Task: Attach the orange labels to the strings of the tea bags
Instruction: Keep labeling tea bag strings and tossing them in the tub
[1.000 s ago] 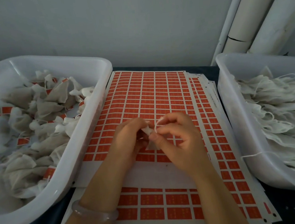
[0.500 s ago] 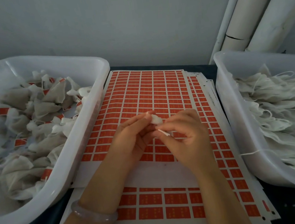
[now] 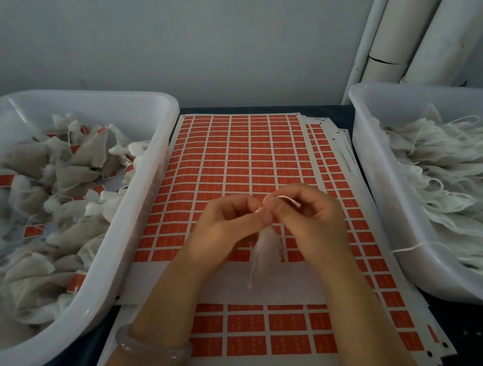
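Note:
A sheet of orange labels (image 3: 249, 157) lies flat in the middle, on top of more sheets. Above it my left hand (image 3: 224, 230) and my right hand (image 3: 307, 220) meet fingertip to fingertip. A white tea bag (image 3: 267, 247) hangs blurred below them, held at its top by my left fingers. My right hand pinches its white string (image 3: 289, 200), which loops over the knuckles. No peeled label shows between the fingers.
A white tub (image 3: 136, 225) on the left holds several tea bags with orange labels. A white tub (image 3: 386, 196) on the right holds unlabelled bags with loose strings. White pipes (image 3: 415, 27) run up the back right corner by the wall.
The tea bag, held up between the fingertips before, now hangs down below the hands. The right hand has drawn the string out over its fingers.

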